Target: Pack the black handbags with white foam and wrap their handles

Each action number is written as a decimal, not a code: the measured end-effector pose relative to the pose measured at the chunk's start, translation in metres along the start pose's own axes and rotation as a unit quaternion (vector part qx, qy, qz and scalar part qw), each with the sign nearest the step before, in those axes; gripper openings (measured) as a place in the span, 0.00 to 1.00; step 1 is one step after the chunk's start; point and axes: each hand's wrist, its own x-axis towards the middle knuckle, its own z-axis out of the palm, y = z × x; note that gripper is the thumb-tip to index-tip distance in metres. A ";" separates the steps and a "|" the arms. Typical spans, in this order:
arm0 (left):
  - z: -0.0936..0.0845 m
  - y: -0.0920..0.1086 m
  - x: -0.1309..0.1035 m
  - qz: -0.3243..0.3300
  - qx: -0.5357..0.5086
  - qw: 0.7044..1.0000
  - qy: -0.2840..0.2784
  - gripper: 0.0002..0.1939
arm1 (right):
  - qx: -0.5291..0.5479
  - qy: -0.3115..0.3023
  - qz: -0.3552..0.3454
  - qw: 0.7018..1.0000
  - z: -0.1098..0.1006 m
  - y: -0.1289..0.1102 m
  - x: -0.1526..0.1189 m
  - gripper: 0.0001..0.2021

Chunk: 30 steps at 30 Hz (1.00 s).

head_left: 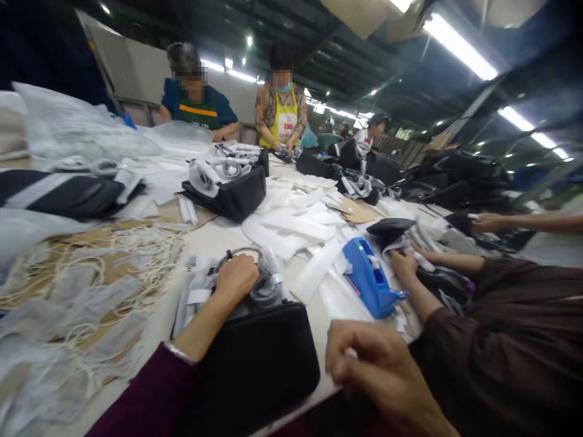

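Note:
A black bag point(259, 358) lies before me, its straps and fittings wrapped in clear and white packing. My left hand point(237, 280) is closed over the wrapped handle point(248, 252) at its far side; the fingertips are partly hidden. To the right of the bag, my right hand point(376, 361) is raised close to the camera, thumb and fingers curled together. A tiny white bit point(350, 352) shows between them, too small to name. Just beyond that hand stands a blue tape dispenser point(371, 279).
White foam strips point(296, 224) lie across the table behind the bag. Tags with cords point(95, 285) cover cardboard at left. Another wrapped black bag point(241, 194) stands farther back. A co-worker's hand point(404, 267) works on a bag at right; more people stand opposite.

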 end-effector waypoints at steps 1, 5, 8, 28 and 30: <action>0.000 0.000 0.000 0.004 0.002 1.000 0.001 0.18 | -0.036 0.050 0.026 0.998 -0.010 0.015 0.010 0.16; -0.004 0.001 -0.002 0.006 0.008 1.000 0.003 0.18 | -0.328 0.206 0.097 0.917 -0.049 0.082 0.041 0.07; -0.006 0.003 -0.002 -0.003 0.009 1.000 -0.003 0.19 | -0.515 0.147 0.137 0.833 -0.057 0.114 0.051 0.09; -0.003 0.003 -0.001 -0.004 0.032 0.999 0.004 0.18 | -0.585 0.078 0.093 0.802 -0.082 0.081 0.046 0.20; -0.002 0.003 0.000 -0.007 0.033 0.999 0.002 0.18 | -0.544 0.023 0.063 0.836 -0.086 0.076 0.045 0.28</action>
